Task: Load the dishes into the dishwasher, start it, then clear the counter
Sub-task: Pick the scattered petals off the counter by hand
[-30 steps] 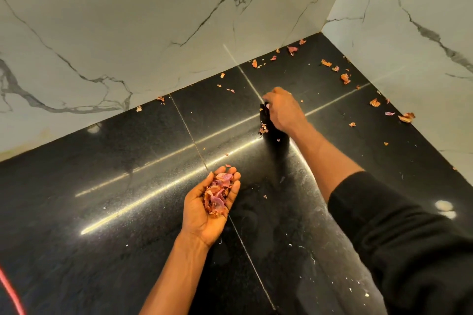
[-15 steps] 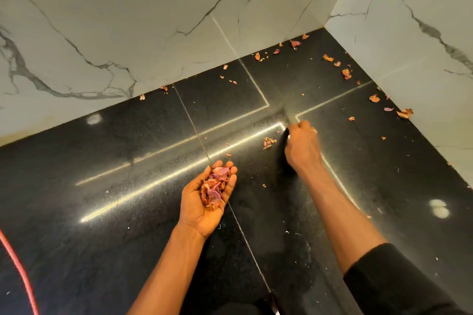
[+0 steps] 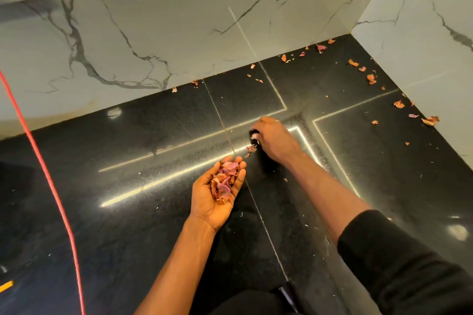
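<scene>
My left hand (image 3: 215,194) lies palm up just above the black counter (image 3: 128,212), cupped, with a heap of purple and orange onion peels (image 3: 225,183) resting in it. My right hand (image 3: 272,139) is on the counter a little beyond the left fingertips, back of the hand up and fingers curled under. A small clump of peel scraps (image 3: 250,148) sits at its fingertips, between the two hands. Whether those fingers pinch any scrap is hidden.
Loose peel scraps are scattered along the back wall (image 3: 284,57) and the right wall (image 3: 430,120), mostly in the far right corner. White marble walls (image 3: 179,20) bound the counter on two sides. A red cord (image 3: 51,181) crosses the left part of the counter.
My right hand has swept from the far middle of the counter back toward my left hand, dragging a small clump of scraps along. The left hand has stayed cupped with its peels.
</scene>
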